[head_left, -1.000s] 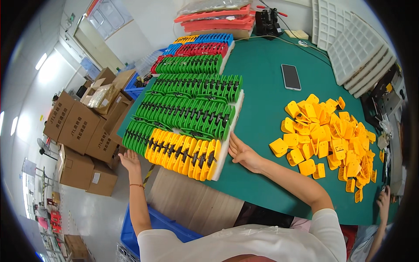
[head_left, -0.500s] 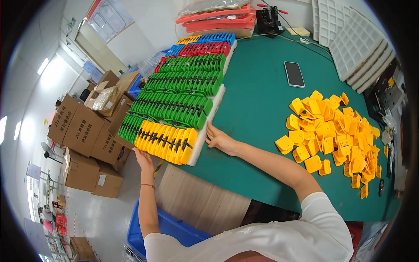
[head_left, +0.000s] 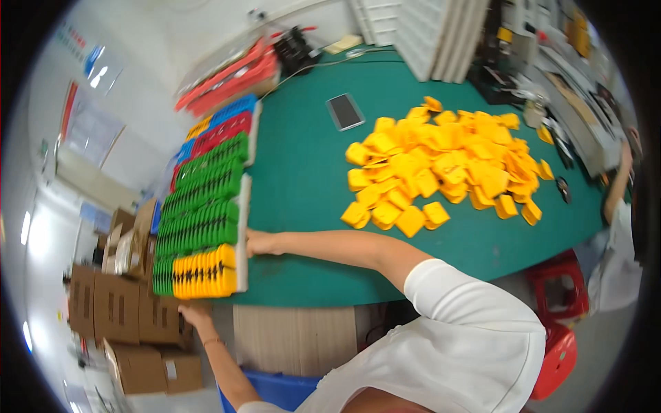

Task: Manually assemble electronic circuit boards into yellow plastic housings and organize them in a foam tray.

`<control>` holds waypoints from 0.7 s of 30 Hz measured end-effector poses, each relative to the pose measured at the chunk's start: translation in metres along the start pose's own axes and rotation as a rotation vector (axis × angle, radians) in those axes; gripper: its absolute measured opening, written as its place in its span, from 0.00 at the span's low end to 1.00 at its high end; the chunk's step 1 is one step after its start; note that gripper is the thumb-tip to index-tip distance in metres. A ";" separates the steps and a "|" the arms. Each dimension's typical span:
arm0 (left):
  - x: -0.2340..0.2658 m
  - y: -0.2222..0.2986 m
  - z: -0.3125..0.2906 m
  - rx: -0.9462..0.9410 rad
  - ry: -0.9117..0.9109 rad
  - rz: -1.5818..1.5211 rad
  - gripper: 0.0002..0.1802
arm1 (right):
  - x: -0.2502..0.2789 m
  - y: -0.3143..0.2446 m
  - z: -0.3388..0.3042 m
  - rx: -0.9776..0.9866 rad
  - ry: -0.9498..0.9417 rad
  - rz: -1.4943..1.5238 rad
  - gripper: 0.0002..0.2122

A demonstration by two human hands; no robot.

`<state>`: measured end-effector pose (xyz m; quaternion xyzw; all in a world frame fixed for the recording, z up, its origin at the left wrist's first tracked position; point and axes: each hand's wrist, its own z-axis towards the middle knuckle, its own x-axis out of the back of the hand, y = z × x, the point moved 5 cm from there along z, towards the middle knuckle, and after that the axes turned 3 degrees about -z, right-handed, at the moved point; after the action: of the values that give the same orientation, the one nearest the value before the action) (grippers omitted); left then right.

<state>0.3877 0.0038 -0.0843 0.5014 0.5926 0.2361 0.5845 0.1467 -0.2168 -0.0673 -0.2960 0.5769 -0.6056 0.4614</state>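
Flanking white tray [head_left: 242, 237]: left hand [head_left: 195, 315], right hand [head_left: 261, 243], grips unclear | green table [head_left: 303, 179] | brown cartons [head_left: 116, 306] beyond

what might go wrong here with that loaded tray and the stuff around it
The near tray, between the left hand and right hand, sits close to the front edge of the green table, so it might slip or tip there. Its far end lies close to the rear tray; a bump could dislodge clips. The right forearm passes near the loose yellow pieces and may scatter some.
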 end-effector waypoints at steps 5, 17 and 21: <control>-0.029 0.127 -0.093 -1.087 0.360 0.508 0.14 | 0.045 -0.125 -0.065 0.246 0.076 -0.662 0.42; -0.243 0.088 -0.278 -1.214 -0.545 0.167 0.25 | 0.446 -0.288 -0.332 0.098 1.596 -1.053 0.24; -0.277 0.054 -0.324 -1.516 -0.676 0.456 0.27 | 0.502 -0.301 -0.362 0.121 1.549 -0.498 0.24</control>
<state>0.0518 -0.1170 0.1556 0.1259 -0.0459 0.5179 0.8449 -0.4413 -0.5418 0.0806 0.1128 0.6157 -0.7534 -0.2014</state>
